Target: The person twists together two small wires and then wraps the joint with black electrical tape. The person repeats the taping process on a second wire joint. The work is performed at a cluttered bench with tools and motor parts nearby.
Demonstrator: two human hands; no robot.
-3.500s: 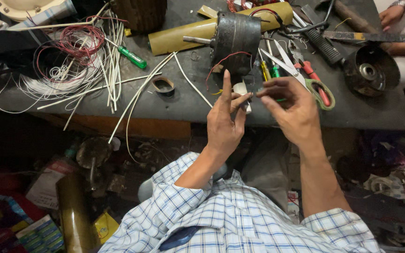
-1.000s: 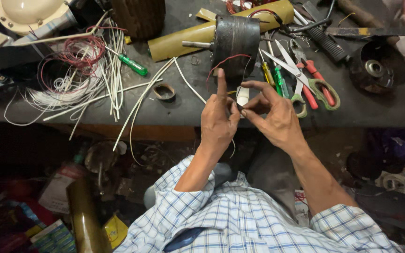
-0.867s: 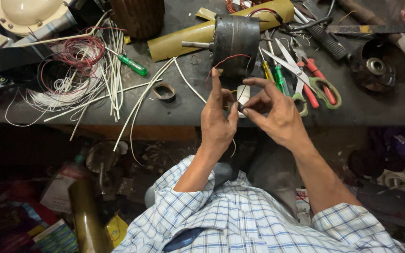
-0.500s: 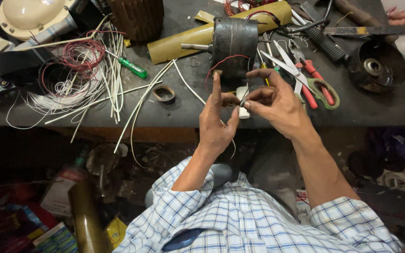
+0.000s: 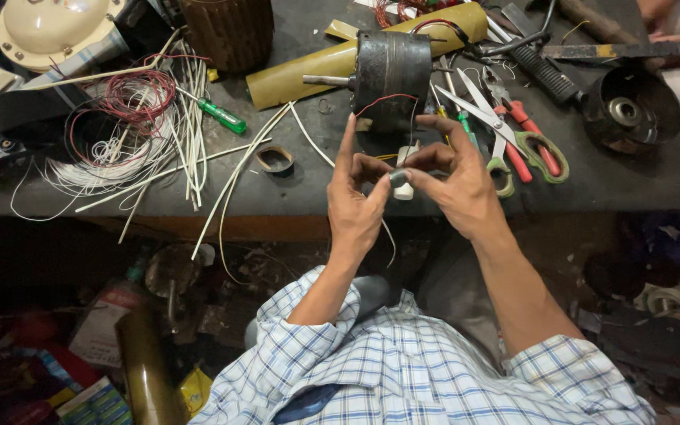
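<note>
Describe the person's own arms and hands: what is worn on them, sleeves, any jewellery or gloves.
Both hands, the left hand and the right hand, are bare: no gloves, and no ring or watch shows. The forearms are uncovered. The shirt is white with a blue and dark check, its sleeves rolled up to about the elbows, the cuffs bunched there.

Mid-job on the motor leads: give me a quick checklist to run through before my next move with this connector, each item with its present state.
1. Small white connector pinched between left hand and right hand: ok.
2. Thin leads run from the hands up to the dark motor: ok.
3. Motor resting flat on the bench, shaft to the left: ok.
4. Scissors lie open near the right hand, within easy reach, blades pointing away: ok.
5. Lead seated inside the connector: cannot tell, fingers cover it.
6. Loose white wires apart from the hands: ok.
</note>
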